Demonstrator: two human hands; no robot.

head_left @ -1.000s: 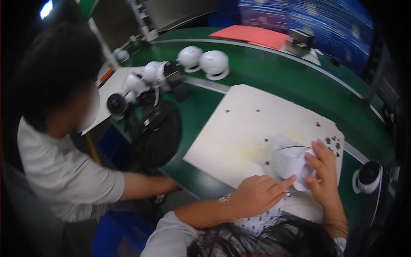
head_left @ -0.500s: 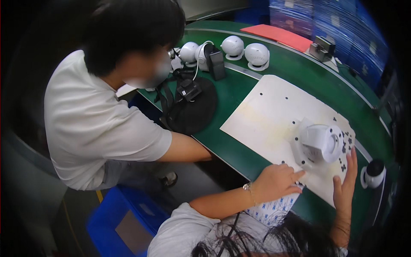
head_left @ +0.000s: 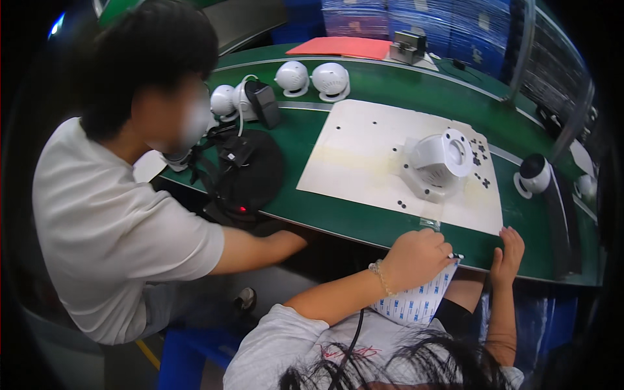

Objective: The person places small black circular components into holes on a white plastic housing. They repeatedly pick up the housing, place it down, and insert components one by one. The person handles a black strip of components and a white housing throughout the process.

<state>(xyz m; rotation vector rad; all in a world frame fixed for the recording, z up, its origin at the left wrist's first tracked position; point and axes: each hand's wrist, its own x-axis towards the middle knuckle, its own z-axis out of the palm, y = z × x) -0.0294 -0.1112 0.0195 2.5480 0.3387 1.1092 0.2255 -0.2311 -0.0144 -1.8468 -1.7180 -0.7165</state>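
My left hand [head_left: 416,260], with a bracelet at the wrist, is closed at the table's front edge. It grips a white backing sheet with blue print [head_left: 413,302], which hangs down over my lap. A small dark piece [head_left: 454,256] shows at the sheet's upper corner, by my fingertips. My right hand [head_left: 508,253] rests open at the table edge, near the front right corner of a cream board [head_left: 344,162], its fingers holding nothing. On the board a white rounded camera housing [head_left: 437,159] lies tilted in a white base. Several small black pads [head_left: 479,151] lie beside it.
A person in a white shirt [head_left: 123,214] sits at the left, an arm below the table. White ball-shaped cameras [head_left: 330,79] stand along the back. A black round mat [head_left: 257,172] with cables lies left, and a black-and-white camera [head_left: 534,175] stands right.
My right hand has drawn back from beside the housing to the table edge. My left hand, with the sheet, has moved off the board toward me. The whole view has shifted.
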